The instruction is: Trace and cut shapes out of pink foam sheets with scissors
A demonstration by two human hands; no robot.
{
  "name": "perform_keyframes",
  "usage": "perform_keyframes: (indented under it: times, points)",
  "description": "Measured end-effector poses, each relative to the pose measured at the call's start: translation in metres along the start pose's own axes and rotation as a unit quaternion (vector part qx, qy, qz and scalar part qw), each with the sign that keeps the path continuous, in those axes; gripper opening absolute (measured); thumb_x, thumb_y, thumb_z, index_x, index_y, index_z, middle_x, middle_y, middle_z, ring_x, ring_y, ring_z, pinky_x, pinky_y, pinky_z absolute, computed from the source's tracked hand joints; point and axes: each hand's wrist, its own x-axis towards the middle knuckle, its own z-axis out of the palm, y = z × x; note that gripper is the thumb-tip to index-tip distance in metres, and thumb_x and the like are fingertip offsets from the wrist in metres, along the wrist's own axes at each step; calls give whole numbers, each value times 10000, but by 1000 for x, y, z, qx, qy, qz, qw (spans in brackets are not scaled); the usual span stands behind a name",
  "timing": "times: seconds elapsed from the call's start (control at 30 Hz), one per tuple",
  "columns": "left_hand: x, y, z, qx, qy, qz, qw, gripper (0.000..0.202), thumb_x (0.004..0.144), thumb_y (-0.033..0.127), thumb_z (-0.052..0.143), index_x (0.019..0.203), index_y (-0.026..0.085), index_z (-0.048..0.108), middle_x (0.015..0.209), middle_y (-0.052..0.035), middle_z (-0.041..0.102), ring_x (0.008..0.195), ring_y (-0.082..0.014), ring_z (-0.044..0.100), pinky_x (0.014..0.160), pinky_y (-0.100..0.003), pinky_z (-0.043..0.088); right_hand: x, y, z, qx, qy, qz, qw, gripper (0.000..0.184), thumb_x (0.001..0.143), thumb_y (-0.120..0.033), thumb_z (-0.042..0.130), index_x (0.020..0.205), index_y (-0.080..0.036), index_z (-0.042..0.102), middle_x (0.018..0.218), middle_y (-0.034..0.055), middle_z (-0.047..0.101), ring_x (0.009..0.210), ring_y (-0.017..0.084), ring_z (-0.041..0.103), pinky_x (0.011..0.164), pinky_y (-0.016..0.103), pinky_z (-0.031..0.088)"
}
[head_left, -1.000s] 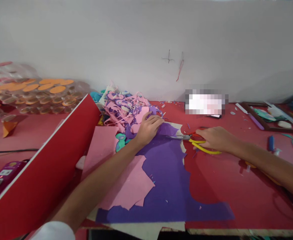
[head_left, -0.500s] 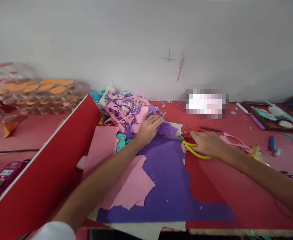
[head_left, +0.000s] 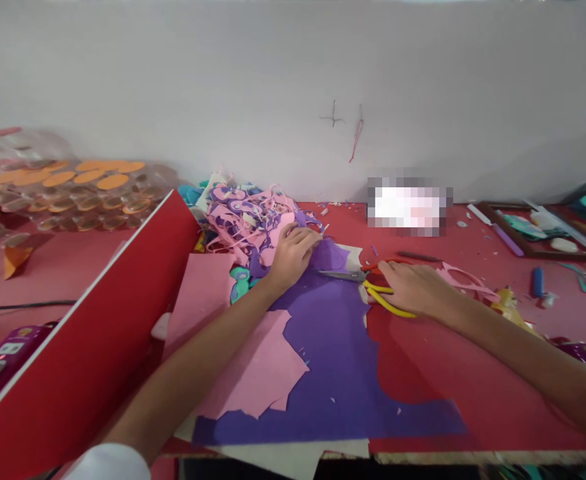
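Observation:
A large purple sheet [head_left: 333, 360] lies in front of me on the red table [head_left: 473, 373], with a torn pink sheet [head_left: 253, 367] on its left part. My left hand [head_left: 293, 253] lies flat, fingers stretched, on the purple sheet's far edge, touching a heap of pink and purple scraps [head_left: 253, 217]. My right hand [head_left: 413, 288] is closed around the yellow and red handles of a pair of scissors [head_left: 367, 283]. The blades point left at the purple sheet's edge.
A red board [head_left: 83, 347] leans at the left. Behind it lie clear packs of orange discs [head_left: 77, 187]. A purple device [head_left: 7, 347] sits far left. A framed tray [head_left: 533, 233], a blue pen [head_left: 537, 281] and pink cut-outs [head_left: 467, 280] are on the right.
My right hand slid the scissors left along the table toward the purple sheet, uncovering pink cut-outs behind it. My left hand stayed in place on the sheet.

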Motion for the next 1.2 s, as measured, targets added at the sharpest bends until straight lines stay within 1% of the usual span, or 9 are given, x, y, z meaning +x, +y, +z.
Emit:
perform_keyframes:
  times: [0.1, 0.2, 0.4, 0.5, 0.67, 0.8, 0.93, 1.07, 1.2]
  points:
    - [0, 1, 0, 1, -8, 9, 1000, 269, 995, 138, 468, 1042, 222, 719, 1079, -28, 780, 1061, -168, 676, 1147, -439, 367, 2, -1, 0, 3, -3, -6, 1000, 556, 981, -643, 362, 1071, -150, 601, 990, 181, 737, 876, 328, 719, 629, 352, 412]
    - [0, 1, -1, 5, -13, 11, 1000, 267, 1013, 172, 466, 1033, 230, 726, 1071, -25, 786, 1058, -171, 681, 1156, -457, 355, 3, 0, -1, 5, -9, 3, 1000, 583, 965, -679, 383, 1075, -151, 605, 1004, 189, 735, 907, 346, 721, 660, 370, 445]
    - [3, 0, -5, 20, -19, 11, 1000, 283, 1021, 186, 455, 1046, 232, 733, 1066, -39, 788, 1050, -182, 685, 1128, -461, 378, -1, -2, -13, -4, -32, 27, 999, 628, 944, -714, 392, 1086, -143, 612, 1017, 197, 738, 897, 361, 726, 661, 391, 474]
    - [8, -4, -6, 9, -22, 37, 999, 272, 1014, 188, 482, 1047, 244, 746, 1043, -29, 791, 1051, -177, 684, 1151, -468, 349, -2, -2, -15, -5, -35, 39, 999, 624, 943, -708, 392, 1094, -144, 612, 1031, 198, 740, 887, 362, 730, 660, 394, 480]
    - [20, -5, -15, 8, -28, 91, 995, 288, 1038, 254, 476, 1025, 266, 763, 998, -18, 789, 1039, -164, 691, 1169, -458, 337, 1, -8, -9, 17, -20, 24, 999, 585, 946, -675, 421, 1097, -143, 610, 962, 181, 754, 859, 339, 739, 648, 364, 472]
    - [28, 0, -25, 17, -37, 115, 993, 299, 1052, 277, 461, 1029, 264, 759, 1028, -23, 785, 1044, -160, 692, 1176, -462, 326, 6, -11, -9, 48, -29, 26, 998, 609, 937, -705, 421, 1116, -153, 604, 1031, 181, 760, 879, 346, 742, 631, 362, 470]
    - [30, 2, -30, 30, -65, 121, 990, 294, 1055, 270, 455, 1049, 270, 749, 1047, -18, 784, 1070, -163, 687, 1197, -478, 292, 8, -11, -10, 46, -27, 20, 998, 600, 935, -712, 428, 1099, -168, 619, 1067, 172, 764, 912, 354, 740, 654, 375, 484]
    - [30, 1, -30, 29, -73, 119, 990, 301, 1054, 258, 448, 1060, 267, 749, 1056, -22, 783, 1083, -165, 685, 1207, -483, 278, 9, -9, -8, 28, -14, 17, 999, 596, 949, -696, 414, 1112, -165, 629, 1029, 166, 772, 903, 351, 740, 664, 377, 485]
    - [29, 1, -29, 27, -77, 107, 991, 305, 1046, 248, 453, 1054, 265, 758, 1055, -33, 784, 1075, -169, 689, 1199, -488, 290, 9, -8, -5, 9, -10, 14, 1000, 598, 939, -694, 450, 1106, -153, 645, 991, 165, 773, 865, 329, 740, 657, 352, 471]
